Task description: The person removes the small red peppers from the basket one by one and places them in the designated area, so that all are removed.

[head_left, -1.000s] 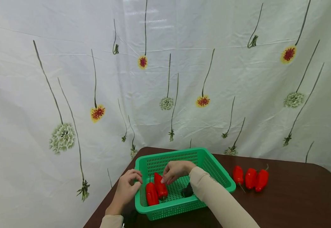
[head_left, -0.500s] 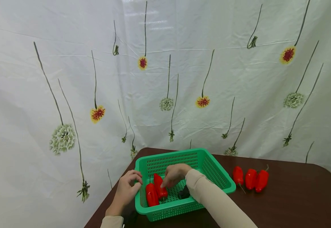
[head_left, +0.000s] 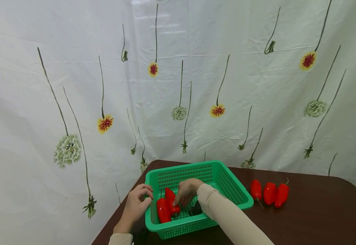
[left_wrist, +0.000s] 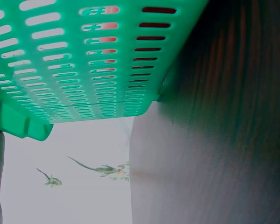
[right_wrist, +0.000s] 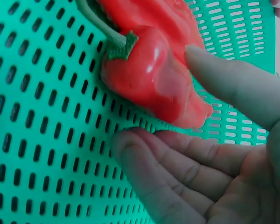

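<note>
Two red peppers lie side by side in the left part of a green plastic basket (head_left: 233, 186). The left pepper (head_left: 163, 210) is next to the right pepper (head_left: 172, 203). My right hand (head_left: 188, 192) reaches down beside the right pepper. In the right wrist view its thumb (right_wrist: 224, 77) lies over that pepper, while the other fingers (right_wrist: 140, 163) spread below it with a gap between. Whether the thumb touches the pepper is hard to tell. At the basket's left rim, my left hand (head_left: 136, 203) holds the edge with curled fingers.
Three more red peppers (head_left: 270, 193) lie on the dark brown table (head_left: 316, 204) right of the basket. Behind the table hangs a white flower-print cloth (head_left: 178, 92). A dark wrist device (head_left: 196, 208) shows under my right wrist.
My right hand has lowered a little and shifted slightly left, deeper into the basket. The left hand and the peppers stay in place.
</note>
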The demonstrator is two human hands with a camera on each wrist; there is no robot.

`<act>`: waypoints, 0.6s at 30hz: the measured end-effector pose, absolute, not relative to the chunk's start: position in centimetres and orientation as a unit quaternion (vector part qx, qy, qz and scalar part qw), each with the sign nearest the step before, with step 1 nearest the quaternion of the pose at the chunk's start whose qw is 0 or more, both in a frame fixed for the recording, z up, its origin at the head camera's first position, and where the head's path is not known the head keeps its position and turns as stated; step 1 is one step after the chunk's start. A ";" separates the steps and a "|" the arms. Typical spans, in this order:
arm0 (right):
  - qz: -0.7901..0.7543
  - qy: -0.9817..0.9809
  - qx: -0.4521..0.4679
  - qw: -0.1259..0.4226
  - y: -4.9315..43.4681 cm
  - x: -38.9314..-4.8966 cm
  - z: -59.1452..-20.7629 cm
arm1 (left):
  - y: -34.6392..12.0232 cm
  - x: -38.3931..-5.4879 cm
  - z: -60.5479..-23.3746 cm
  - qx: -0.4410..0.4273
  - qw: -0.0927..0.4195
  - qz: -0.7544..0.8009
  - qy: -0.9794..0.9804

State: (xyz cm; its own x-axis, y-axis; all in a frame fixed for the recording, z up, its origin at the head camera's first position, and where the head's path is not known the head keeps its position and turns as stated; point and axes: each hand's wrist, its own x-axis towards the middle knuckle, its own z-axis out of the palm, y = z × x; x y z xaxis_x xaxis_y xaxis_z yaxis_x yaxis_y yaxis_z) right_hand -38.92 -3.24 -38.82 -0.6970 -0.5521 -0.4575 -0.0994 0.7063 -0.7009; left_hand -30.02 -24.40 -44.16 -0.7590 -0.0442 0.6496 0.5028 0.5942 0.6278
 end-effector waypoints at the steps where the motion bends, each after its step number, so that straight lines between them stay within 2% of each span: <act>1: -0.330 0.860 -0.191 0.341 -3.3 -38.9 -38.9 | -24.4 -30.0 -44.2 -0.138 0.319 -0.430 -0.834; 18: -0.298 0.874 -0.200 0.328 -3.8 -38.5 -39.5 | -24.4 -30.0 -44.1 -0.140 0.318 -0.428 -0.834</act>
